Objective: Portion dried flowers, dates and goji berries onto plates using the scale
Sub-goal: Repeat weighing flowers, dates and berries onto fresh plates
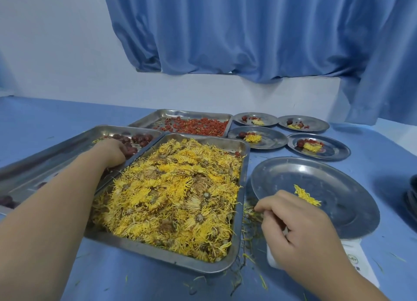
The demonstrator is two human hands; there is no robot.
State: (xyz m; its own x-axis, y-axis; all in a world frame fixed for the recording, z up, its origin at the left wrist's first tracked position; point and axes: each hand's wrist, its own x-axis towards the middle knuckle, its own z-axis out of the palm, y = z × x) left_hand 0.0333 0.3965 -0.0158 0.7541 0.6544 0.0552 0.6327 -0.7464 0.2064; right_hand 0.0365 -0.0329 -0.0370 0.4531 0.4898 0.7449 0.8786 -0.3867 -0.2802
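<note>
A large steel tray (241, 188) full of yellow dried flowers (171, 192) lies in front of me. To its left, my left hand (112, 152) reaches into the date tray (45, 161), its fingers curled among the dark red dates (140, 138). A third tray (158, 118) further back holds goji berries (198, 126). On the right a steel plate (327, 188) rests on the white scale (363, 264) and carries a small tuft of flowers (305, 194). My right hand (300, 228) hovers at the plate's near-left rim, fingers loosely curled.
Several small plates (268, 138) with flowers, a date and goji berries stand at the back right. Loose petals litter the blue table (135, 282) around the flower tray. A dark object (411, 199) sits at the right edge. Blue curtains hang behind.
</note>
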